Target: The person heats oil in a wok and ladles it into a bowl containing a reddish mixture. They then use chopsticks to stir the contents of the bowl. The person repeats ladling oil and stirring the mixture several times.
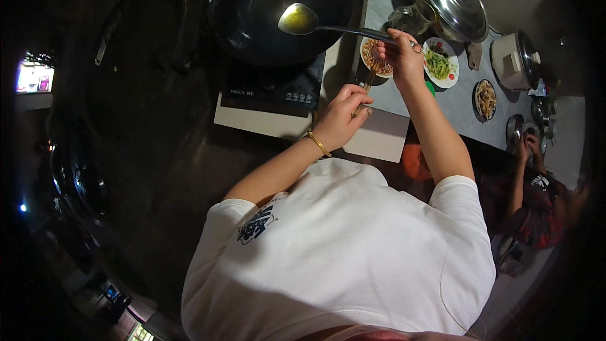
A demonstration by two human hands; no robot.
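Observation:
My right hand (406, 59) is closed around the dark handle of a metal wok ladle (299, 20). Yellow liquid that looks like oil lies in the ladle's head, which is over the black wok (251, 33). Wooden chopsticks (370, 78) are in my left hand (343, 116), and their tips reach into a bowl of red and pale seasoning (371, 52). My right fingers and the ladle handle cover part of that bowl. A bracelet circles my left wrist.
An induction cooker (270, 94) supports the wok. The grey counter (447, 104) holds a plate of sliced greens (440, 62), a dish of pale food (485, 99), a glass jug (412, 19), a steel lid (454, 0) and a rice cooker (513, 61). Another person's hands (528, 144) are at the far right.

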